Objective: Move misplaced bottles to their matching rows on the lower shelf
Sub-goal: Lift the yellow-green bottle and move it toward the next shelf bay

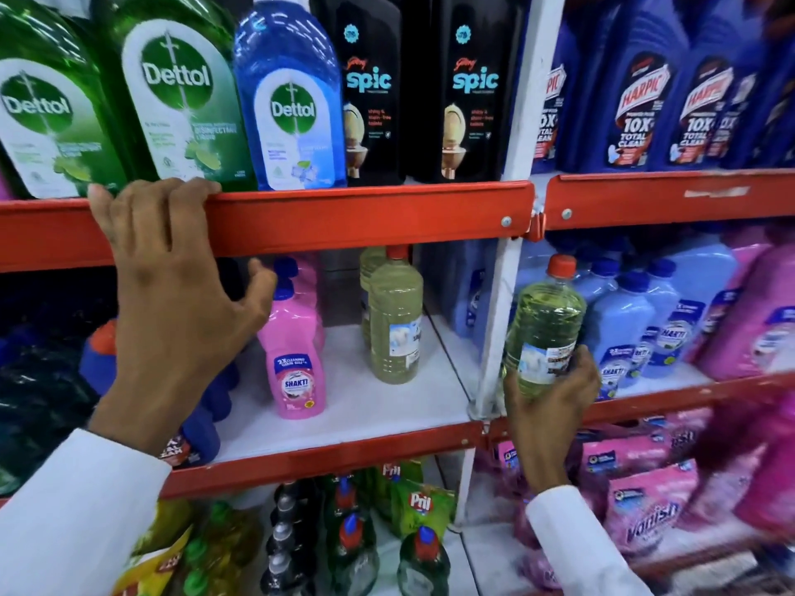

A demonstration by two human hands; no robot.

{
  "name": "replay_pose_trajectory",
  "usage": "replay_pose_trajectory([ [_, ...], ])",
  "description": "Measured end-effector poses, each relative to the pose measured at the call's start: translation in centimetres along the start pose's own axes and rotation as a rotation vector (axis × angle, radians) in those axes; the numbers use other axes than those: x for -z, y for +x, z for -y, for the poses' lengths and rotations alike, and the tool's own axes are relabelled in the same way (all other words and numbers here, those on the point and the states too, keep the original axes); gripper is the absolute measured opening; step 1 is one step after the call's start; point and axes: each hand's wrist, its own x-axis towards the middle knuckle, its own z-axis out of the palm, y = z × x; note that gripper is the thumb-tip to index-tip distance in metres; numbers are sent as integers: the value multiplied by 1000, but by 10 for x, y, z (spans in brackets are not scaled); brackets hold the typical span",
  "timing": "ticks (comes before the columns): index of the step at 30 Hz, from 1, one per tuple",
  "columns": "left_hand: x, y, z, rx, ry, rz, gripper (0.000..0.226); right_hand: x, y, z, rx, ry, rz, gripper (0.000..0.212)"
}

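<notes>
My right hand [550, 393] grips a clear bottle of yellow-green liquid with a red cap [544, 320], upright, in front of the white upright post. A row of the same yellow-green bottles [395, 320] stands on the white middle shelf [370, 406] in the left bay. Pink Shakti bottles [297, 359] stand to the left of that row. My left hand [172, 303] rests with its fingers hooked over the red shelf rail [365, 217] above, holding no bottle.
Pale blue bottles [623, 320] and pink ones [765, 320] fill the right bay. Dettol [180, 101], Spic [469, 92] and Harpic [641, 105] bottles line the upper shelf. Dark blue bottles [99, 359] lie at left. Pril [421, 509] and Vanish packs [649, 509] sit below.
</notes>
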Motion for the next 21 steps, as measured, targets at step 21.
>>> replay_pose_trajectory([
  [21, 2, 1, 2, -9, 21, 76, 62, 35, 7, 53, 22, 180, -187, 95],
])
